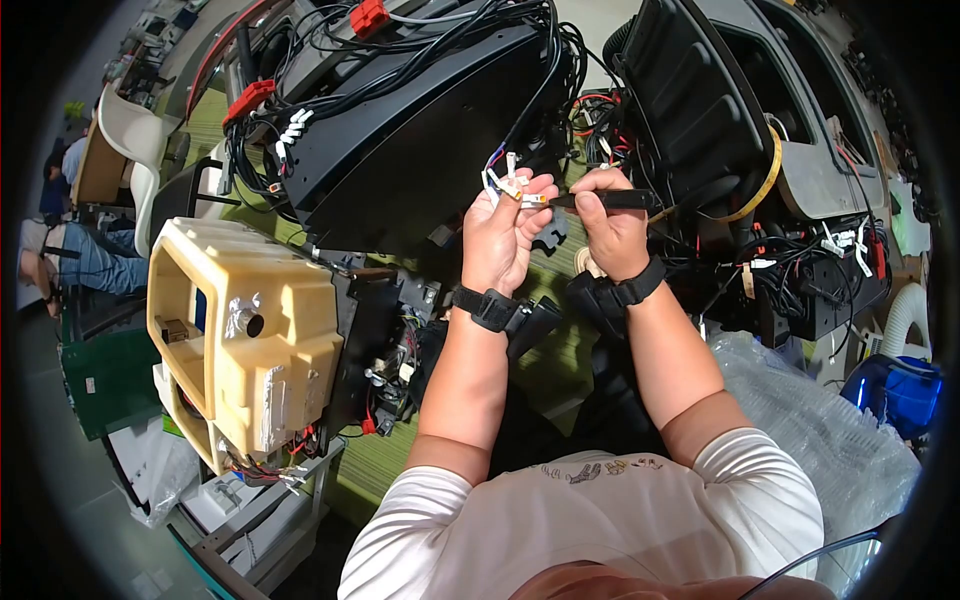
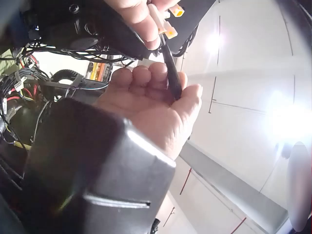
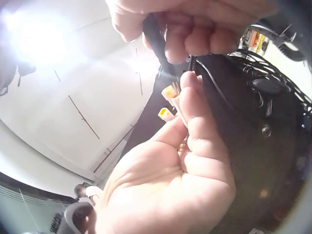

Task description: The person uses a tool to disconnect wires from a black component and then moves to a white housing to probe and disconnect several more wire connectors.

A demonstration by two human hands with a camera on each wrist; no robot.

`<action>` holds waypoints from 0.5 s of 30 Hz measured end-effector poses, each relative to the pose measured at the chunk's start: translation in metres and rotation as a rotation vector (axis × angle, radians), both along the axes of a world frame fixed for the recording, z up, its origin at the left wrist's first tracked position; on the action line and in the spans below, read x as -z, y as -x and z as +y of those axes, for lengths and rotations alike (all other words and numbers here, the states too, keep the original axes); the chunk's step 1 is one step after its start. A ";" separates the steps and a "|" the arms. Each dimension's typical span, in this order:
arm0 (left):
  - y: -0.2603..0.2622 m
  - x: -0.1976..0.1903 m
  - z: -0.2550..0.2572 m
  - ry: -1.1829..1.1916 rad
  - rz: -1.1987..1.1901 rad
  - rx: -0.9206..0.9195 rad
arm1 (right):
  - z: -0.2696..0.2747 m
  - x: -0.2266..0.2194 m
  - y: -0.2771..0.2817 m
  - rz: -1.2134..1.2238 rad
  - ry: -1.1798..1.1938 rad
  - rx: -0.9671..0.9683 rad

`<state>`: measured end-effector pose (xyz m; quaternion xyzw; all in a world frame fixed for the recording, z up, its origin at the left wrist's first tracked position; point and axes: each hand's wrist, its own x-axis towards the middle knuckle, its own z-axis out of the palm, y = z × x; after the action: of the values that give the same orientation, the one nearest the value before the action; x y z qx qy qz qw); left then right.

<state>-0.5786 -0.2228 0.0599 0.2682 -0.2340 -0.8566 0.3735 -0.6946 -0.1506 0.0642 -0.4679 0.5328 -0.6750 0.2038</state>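
The left hand pinches a small white connector with an orange end, one of several on thin wires; in the right wrist view another connector sticks out beside the thumb. Curled round a slim black tool, the right hand holds it nearly level, its tip pointing left at the pinched connector. In the left wrist view the tool reaches up to the connector. The fingers partly hide the tip, and whether it sits inside the connector I cannot tell.
Behind the hands stands a large black panel with black cables along its top. A cream plastic housing is at the left. On the right are a black shell, tangled wires and bubble wrap. People are at the far left.
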 end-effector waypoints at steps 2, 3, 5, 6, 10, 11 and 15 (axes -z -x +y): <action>0.000 -0.004 0.001 0.024 -0.051 0.004 | 0.000 -0.002 0.000 0.019 -0.002 0.019; 0.000 -0.006 0.001 0.024 -0.051 0.006 | 0.000 -0.003 0.000 0.040 -0.001 0.040; 0.001 -0.008 0.001 0.052 -0.033 0.030 | 0.000 -0.003 0.000 0.062 0.001 0.063; 0.001 -0.009 0.002 0.052 -0.034 0.032 | 0.000 -0.004 0.000 0.037 0.003 0.062; 0.001 -0.010 0.003 0.103 -0.097 0.018 | 0.000 0.002 0.004 0.035 0.007 0.073; 0.001 -0.009 0.003 0.131 -0.120 -0.009 | 0.000 0.001 0.003 0.034 0.007 0.073; 0.002 -0.007 0.001 0.137 -0.162 -0.083 | -0.001 0.001 0.005 -0.219 0.122 0.072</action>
<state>-0.5808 -0.2217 0.0665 0.3198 -0.3099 -0.7981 0.4058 -0.6992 -0.1515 0.0627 -0.3836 0.4818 -0.7600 0.2076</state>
